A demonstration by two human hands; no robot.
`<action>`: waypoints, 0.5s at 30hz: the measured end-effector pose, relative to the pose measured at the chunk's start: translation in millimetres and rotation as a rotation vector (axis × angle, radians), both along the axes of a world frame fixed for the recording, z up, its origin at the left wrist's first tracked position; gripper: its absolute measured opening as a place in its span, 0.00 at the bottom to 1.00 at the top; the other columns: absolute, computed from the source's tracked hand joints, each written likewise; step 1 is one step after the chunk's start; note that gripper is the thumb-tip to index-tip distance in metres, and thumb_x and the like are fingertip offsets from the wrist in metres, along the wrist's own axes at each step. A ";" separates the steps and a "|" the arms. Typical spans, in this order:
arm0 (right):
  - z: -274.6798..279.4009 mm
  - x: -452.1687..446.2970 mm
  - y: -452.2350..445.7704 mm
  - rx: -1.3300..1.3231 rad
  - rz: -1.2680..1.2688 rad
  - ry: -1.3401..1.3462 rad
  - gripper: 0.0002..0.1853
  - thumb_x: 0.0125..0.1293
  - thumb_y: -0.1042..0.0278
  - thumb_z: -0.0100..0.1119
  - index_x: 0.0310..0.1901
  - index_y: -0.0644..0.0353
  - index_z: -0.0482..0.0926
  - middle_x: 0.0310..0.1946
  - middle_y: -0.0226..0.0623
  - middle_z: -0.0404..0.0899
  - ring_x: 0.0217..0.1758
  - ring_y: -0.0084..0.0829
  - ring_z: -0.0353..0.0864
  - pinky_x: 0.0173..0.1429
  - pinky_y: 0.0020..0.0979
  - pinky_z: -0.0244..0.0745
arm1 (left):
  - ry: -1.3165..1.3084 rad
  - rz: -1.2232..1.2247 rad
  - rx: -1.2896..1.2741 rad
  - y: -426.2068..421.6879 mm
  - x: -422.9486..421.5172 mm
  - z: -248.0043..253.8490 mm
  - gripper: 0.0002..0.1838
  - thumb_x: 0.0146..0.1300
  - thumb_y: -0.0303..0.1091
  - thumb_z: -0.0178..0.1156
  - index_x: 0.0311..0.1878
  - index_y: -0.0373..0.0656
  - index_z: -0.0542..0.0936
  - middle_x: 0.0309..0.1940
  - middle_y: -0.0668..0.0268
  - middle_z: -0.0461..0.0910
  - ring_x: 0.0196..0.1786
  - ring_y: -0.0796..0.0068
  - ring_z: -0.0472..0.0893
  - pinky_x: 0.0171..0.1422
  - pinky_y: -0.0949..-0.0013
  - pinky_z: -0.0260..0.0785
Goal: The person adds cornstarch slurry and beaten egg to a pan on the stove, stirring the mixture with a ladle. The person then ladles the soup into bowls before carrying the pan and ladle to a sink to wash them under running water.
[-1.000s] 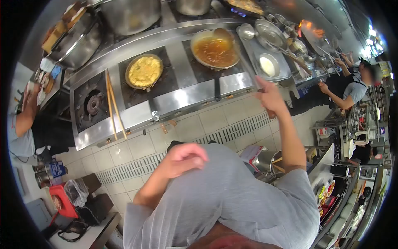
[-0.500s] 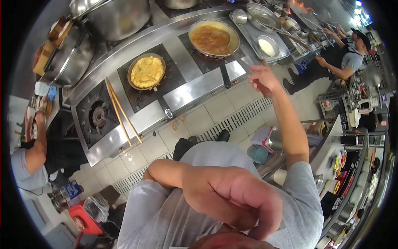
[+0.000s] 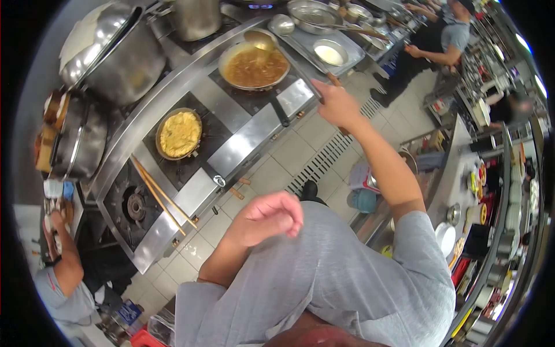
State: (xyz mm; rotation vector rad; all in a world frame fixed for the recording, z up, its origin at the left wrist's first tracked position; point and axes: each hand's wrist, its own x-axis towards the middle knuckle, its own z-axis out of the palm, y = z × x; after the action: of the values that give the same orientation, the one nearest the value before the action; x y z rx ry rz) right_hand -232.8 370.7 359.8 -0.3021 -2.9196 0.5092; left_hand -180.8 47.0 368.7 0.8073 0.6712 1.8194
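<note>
Shows a large steel pot (image 3: 130, 72) at upper left, close to a second lidded pot (image 3: 84, 147). Shows a slotted floor drain (image 3: 321, 162) running through pale tiles (image 3: 298, 139). Includes a grey-shirted person (image 3: 63, 283) at far left and an aproned person (image 3: 436, 43) at upper right. Has a blue tub (image 3: 364, 200) near the right-hand counter (image 3: 454, 153), plus crowded shelves (image 3: 511, 214) beyond

Bright, diffuse overhead light; tubes glare white at upper right. Highlights streak the steel counter (image 3: 237, 153) and pot (image 3: 124, 69). Fisheye distortion bends the edges into a black vignette. Slight blur softens the left hand (image 3: 269, 220); shadows remain faint.
</note>
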 end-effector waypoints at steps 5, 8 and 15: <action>-31.6 -20.3 -13.4 0.240 -0.063 -0.239 0.22 0.58 0.66 0.63 0.56 0.54 0.79 0.42 0.42 0.87 0.45 0.42 0.88 0.43 0.48 0.84 | -0.026 0.154 -0.222 11.8 -17.0 -50.6 0.14 0.77 0.39 0.52 0.51 0.36 0.76 0.39 0.64 0.79 0.37 0.76 0.78 0.43 0.71 0.71; -55.9 -20.4 -28.0 0.121 -0.033 -0.292 0.14 0.62 0.65 0.58 0.47 0.60 0.84 0.42 0.42 0.87 0.44 0.43 0.89 0.43 0.48 0.84 | 0.016 0.248 -0.363 42.1 -41.2 -80.7 0.24 0.78 0.48 0.48 0.61 0.35 0.72 0.47 0.59 0.78 0.44 0.71 0.78 0.46 0.68 0.72; -100.8 -13.5 -86.4 -0.305 -0.119 -0.107 0.15 0.59 0.64 0.58 0.44 0.63 0.84 0.39 0.49 0.86 0.46 0.48 0.87 0.47 0.48 0.82 | -0.321 0.114 -0.398 106.7 -92.6 -155.0 0.33 0.73 0.60 0.50 0.68 0.42 0.69 0.62 0.58 0.75 0.60 0.59 0.77 0.65 0.54 0.71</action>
State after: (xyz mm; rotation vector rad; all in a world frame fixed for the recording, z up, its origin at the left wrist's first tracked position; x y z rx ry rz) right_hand -246.4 284.3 259.0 -0.5533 -2.8950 0.9472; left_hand -273.4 153.7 213.7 0.2119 0.8426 1.7820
